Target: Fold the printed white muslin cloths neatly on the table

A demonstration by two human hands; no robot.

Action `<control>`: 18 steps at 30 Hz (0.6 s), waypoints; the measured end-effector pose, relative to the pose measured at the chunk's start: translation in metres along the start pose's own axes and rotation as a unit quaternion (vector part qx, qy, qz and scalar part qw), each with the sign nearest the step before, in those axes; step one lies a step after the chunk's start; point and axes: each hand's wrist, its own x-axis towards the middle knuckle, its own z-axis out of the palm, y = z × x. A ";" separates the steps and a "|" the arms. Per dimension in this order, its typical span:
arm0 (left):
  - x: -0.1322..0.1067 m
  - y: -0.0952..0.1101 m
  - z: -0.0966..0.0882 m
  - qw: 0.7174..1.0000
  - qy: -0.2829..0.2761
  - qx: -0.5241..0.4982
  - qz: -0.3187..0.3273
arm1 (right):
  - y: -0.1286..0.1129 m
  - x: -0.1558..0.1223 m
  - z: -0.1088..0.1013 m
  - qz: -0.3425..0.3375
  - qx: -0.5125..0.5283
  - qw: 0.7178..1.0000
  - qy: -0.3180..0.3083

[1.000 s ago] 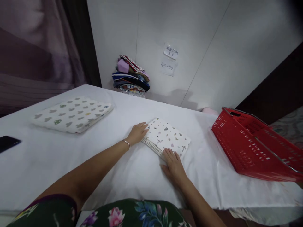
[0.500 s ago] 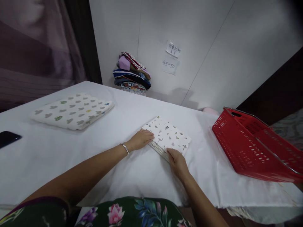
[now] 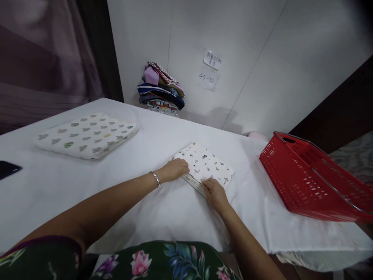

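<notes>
L hand (image 3: 175, 170) comes in from the left, forearm stretched fwd at a slant, palm down, bracelet (image 3: 155, 177) on wrist. Its fingers lie close tog., curled over the near L edge of the folded cloth (image 3: 208, 161) w/ small prints; they've hold of that edge, thumb hidden. R hand (image 3: 215, 193) reaches up from lower R, wrist nearly straight, fingers bent in over the near edge nr the R corner, nearly closed w/ the layers betw. fingers & palm side. Cloth lies flat on the white tablecloth (image 3: 140, 217), approx. centre, betw. the other folded cloth (image 3: 84, 136) & red basket (image 3: 303, 182).
</notes>
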 end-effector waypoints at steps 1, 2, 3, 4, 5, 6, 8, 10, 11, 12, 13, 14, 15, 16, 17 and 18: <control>0.000 0.000 0.000 1.000 0.000 0.007 0.003 | 0.000 0.000 0.000 0.000 0.004 1.000 0.001; 0.000 0.000 0.001 1.000 0.000 0.013 0.004 | 0.001 0.001 0.000 0.000 0.006 1.000 0.002; -0.001 0.000 0.002 1.000 0.001 0.019 0.005 | 0.000 0.000 0.001 0.000 0.006 1.000 0.005; -0.002 0.000 0.004 1.000 0.002 0.023 0.004 | 0.000 0.000 0.001 -0.002 0.004 1.000 0.008; -0.003 0.001 0.005 1.000 0.006 0.025 0.002 | -0.001 -0.001 0.002 -0.006 -0.001 1.000 0.012; -0.005 0.001 0.007 1.000 0.010 0.026 0.000 | -0.002 -0.003 0.003 -0.011 -0.009 1.000 0.018; -0.008 0.001 0.010 1.000 0.016 0.025 -0.004 | -0.004 -0.007 0.005 -0.030 -0.035 0.999 0.030; -0.011 0.002 0.014 0.999 0.020 0.024 -0.006 | -0.004 -0.012 0.009 -0.050 -0.065 0.996 0.041; -0.013 0.003 0.015 0.999 0.022 0.024 -0.008 | -0.004 -0.014 0.012 -0.058 -0.077 0.994 0.045; -0.015 0.003 0.016 0.999 0.024 0.023 -0.010 | -0.003 -0.016 0.014 -0.066 -0.087 0.993 0.048; -0.017 0.004 0.016 0.999 0.028 0.022 -0.013 | -0.002 -0.018 0.016 -0.073 -0.095 0.991 0.050; -0.018 0.004 0.017 0.999 0.030 0.020 -0.014 | -0.001 -0.020 0.017 -0.078 -0.102 0.990 0.053; -0.020 0.004 0.017 0.999 0.033 0.016 -0.014 | -0.001 -0.021 0.019 -0.083 -0.109 0.989 0.054; -0.022 0.005 0.018 0.999 0.036 0.009 -0.015 | 0.000 -0.022 0.020 -0.087 -0.115 0.988 0.055; -0.024 0.005 0.018 0.999 0.039 -0.001 -0.014 | 0.000 -0.023 0.020 -0.090 -0.122 0.987 0.055; -0.026 0.005 0.019 0.999 0.044 -0.011 -0.014 | 0.000 -0.023 0.021 -0.092 -0.130 0.986 0.055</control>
